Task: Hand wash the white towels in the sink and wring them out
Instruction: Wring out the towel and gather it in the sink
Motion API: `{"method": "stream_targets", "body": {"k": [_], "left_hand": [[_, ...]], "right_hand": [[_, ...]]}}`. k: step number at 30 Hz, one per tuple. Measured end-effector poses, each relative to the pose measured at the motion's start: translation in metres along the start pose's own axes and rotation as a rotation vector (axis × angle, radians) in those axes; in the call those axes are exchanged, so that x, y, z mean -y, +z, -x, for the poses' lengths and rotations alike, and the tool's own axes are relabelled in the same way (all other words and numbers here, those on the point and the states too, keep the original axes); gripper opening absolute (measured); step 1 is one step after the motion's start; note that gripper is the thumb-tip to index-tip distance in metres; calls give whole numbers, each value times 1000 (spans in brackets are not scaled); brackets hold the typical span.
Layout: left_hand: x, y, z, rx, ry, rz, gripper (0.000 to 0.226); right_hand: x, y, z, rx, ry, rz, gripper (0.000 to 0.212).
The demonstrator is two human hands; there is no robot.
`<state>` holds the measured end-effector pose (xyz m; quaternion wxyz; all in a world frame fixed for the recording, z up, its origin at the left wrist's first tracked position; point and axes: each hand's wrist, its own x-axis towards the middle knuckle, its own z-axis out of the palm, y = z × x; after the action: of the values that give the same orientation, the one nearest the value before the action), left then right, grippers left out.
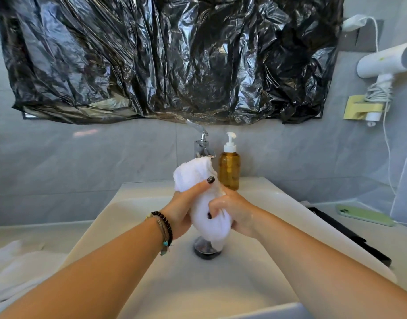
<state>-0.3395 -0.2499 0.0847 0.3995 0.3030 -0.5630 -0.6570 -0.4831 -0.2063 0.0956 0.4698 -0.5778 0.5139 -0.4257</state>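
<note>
Towel: the white towel (pixel 201 196) is bunched into a thick roll, held above the sink (pixel 151 199), over the drain (pixel 204 248).
Long axis: nearly upright, a little tilted; the top end points up and left toward the faucet (pixel 202 143), the lower end hangs down to the drain.
Left hand: the left hand (pixel 186 208) grips the upper and middle part, thumb laid across the front.
Right hand: the right hand (pixel 234 212) grips the lower part, fingers curled into the cloth.
Beside: an amber soap bottle (pixel 229 169) stands behind on the rim; more white cloth (pixel 16 268) lies on the counter (pixel 37 231) at left.
</note>
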Motion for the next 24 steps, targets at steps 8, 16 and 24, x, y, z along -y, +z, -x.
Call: {"method": "stream_targets", "body": {"k": [8, 16, 24], "left_hand": [[9, 3, -14, -490, 46, -4, 55], [11, -7, -22, -502, -111, 141, 86], [7, 1, -19, -373, -21, 30, 57]], "right_hand": [[8, -2, 0, -122, 194, 241, 64], [95, -25, -18, -621, -724, 715, 38], [120, -8, -72, -249, -495, 1001, 55]]}}
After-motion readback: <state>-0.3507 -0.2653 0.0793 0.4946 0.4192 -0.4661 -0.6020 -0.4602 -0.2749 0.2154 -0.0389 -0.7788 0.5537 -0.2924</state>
